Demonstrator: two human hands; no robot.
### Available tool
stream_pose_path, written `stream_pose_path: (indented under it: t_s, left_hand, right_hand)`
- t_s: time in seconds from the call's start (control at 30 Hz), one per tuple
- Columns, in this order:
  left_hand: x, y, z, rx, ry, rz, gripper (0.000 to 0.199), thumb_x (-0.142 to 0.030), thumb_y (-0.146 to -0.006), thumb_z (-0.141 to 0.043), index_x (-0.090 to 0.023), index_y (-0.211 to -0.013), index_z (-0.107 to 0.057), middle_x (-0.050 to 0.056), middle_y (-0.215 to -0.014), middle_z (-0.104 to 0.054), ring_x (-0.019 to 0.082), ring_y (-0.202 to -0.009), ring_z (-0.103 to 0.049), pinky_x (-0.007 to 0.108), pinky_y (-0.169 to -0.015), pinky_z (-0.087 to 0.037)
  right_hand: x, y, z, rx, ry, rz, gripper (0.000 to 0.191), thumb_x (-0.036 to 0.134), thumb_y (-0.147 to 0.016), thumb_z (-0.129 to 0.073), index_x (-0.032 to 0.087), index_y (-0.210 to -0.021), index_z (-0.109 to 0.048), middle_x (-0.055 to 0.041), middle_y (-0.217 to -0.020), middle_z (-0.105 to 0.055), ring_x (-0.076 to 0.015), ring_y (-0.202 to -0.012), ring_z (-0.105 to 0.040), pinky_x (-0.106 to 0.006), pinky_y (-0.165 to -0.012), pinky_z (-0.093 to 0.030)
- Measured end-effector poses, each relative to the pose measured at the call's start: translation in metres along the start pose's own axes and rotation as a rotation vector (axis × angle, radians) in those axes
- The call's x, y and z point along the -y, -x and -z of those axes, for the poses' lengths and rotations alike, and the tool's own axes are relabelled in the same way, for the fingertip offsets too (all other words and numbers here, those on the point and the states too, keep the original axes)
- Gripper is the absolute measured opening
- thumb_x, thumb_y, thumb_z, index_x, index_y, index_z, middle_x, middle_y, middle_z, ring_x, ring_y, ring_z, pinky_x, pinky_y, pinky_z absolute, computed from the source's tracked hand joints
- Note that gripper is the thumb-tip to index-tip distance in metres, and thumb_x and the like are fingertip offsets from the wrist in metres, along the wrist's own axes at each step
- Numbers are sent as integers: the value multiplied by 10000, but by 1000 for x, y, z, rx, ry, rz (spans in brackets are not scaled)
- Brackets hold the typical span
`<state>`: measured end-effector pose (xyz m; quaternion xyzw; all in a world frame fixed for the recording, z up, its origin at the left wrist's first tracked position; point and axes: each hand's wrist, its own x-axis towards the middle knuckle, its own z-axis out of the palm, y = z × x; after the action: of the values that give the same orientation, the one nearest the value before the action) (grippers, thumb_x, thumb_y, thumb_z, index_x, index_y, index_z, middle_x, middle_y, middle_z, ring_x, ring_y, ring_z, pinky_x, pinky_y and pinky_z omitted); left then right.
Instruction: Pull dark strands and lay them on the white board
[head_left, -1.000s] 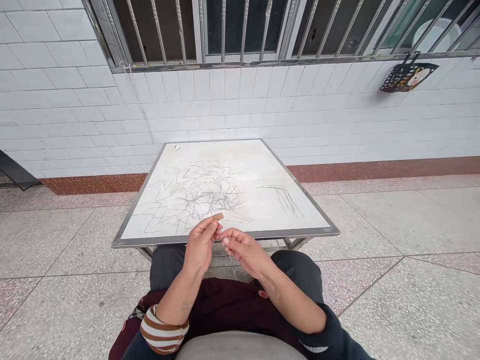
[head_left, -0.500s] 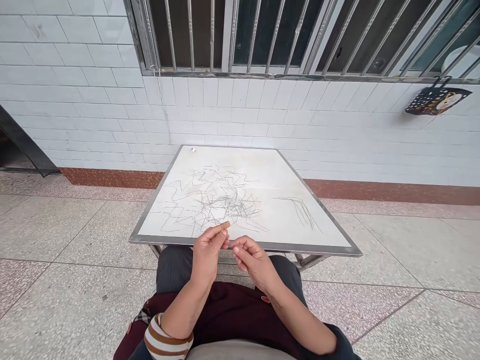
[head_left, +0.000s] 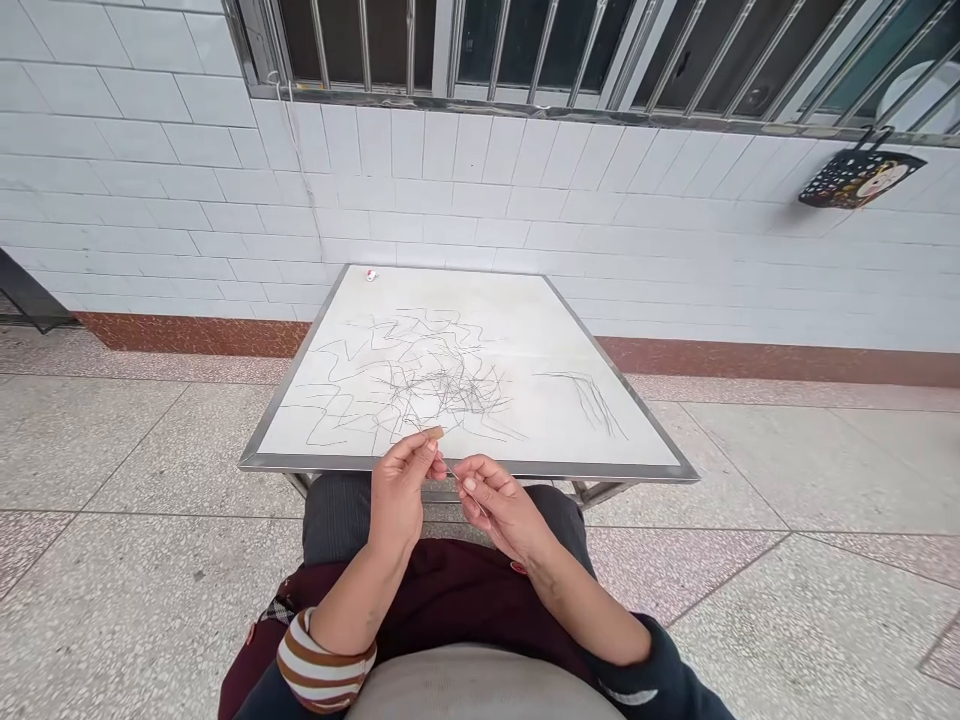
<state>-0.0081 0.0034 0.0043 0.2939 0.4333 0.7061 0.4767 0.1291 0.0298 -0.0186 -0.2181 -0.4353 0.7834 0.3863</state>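
My left hand [head_left: 397, 490] is closed in a pinch on a small flat tan piece [head_left: 433, 433], which sticks out past the thumb and forefinger over the table's near edge. A fine thin strand [head_left: 452, 472] spans the short gap between my hands, and my right hand [head_left: 499, 505] pinches it between thumb and fingers. What the strand is made of cannot be made out. Beyond my hands, many thin dark wavy strands [head_left: 450, 385] lie tangled on the white tabletop [head_left: 517, 310]. A smaller bunch of longer strands [head_left: 592, 400] lies apart on the right.
A grey metal rim [head_left: 480, 465] frames the table. At its far left corner sits a tiny red-and-white object [head_left: 372, 275]. Behind stand a white tiled wall [head_left: 480, 210] and a barred window; a dark patterned bag [head_left: 862, 178] hangs at the right.
Both hands and the table sit slightly further left and higher in view as the camera shifts. My hands are a little further apart, with the thin strand showing between them.
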Motion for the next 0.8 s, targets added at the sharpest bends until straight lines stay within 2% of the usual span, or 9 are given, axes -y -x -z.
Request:
stream_pose_path:
  t_s: [0.13,0.27,0.33,0.43,0.57,0.67,0.8]
  left_hand:
    - [0,3,-2,27,18,5,235,-290,-752,-713,-148,-940,-717,15,-712,-624,103,-648,-564,230,-622,-462]
    - [1,5,-3,5,36,2,186,-278,-753,-714,-153,-891,-710,-4,-684,-603,90,-622,-550,221,-609,-457]
    - [2,5,-3,-4,41,14,192,-277,-752,-713,-152,-899,-708,-9,-676,-596,88,-612,-551,221,-609,-460]
    - [3,4,-3,-11,41,43,195,-274,-748,-716,-149,-897,-708,-3,-692,-608,89,-607,-563,226,-610,-468]
    - [5,3,-4,-7,32,76,162,-265,-742,-719,-150,-858,-710,-7,-678,-613,88,-578,-566,227,-591,-468]
    - [6,3,-6,0,23,100,132,-256,-740,-719,-145,-809,-708,-6,-659,-613,87,-558,-559,222,-569,-464]
    - [6,3,-7,4,28,126,130,-258,-733,-725,-141,-788,-709,-3,-655,-613,87,-562,-557,219,-563,-474]
  right_hand:
    - [2,-1,3,20,-117,-73,164,291,-801,-700,184,-918,-656,34,-678,-456,-20,-492,-281,-128,-396,-185]
    - [-3,-1,6,42,-93,-38,131,300,-850,-644,202,-935,-660,15,-719,-501,-33,-531,-369,-123,-414,-259]
    - [-9,-2,8,39,9,64,120,290,-865,-624,228,-961,-660,1,-774,-547,-55,-594,-456,-144,-469,-359]
    - [-14,-3,10,-6,264,304,153,239,-844,-644,267,-994,-658,-10,-881,-574,-86,-673,-528,-205,-556,-465]
    - [-13,-3,13,-96,627,573,176,181,-866,-597,278,-1002,-652,-13,-897,-565,-95,-625,-552,-244,-542,-502]
    - [-12,-1,16,-137,908,733,217,124,-867,-572,268,-1011,-645,-27,-877,-606,-138,-727,-593,-283,-625,-525]
    - [-12,0,20,-133,1089,853,256,70,-863,-547,254,-1023,-627,-34,-874,-646,-162,-827,-605,-310,-722,-525]
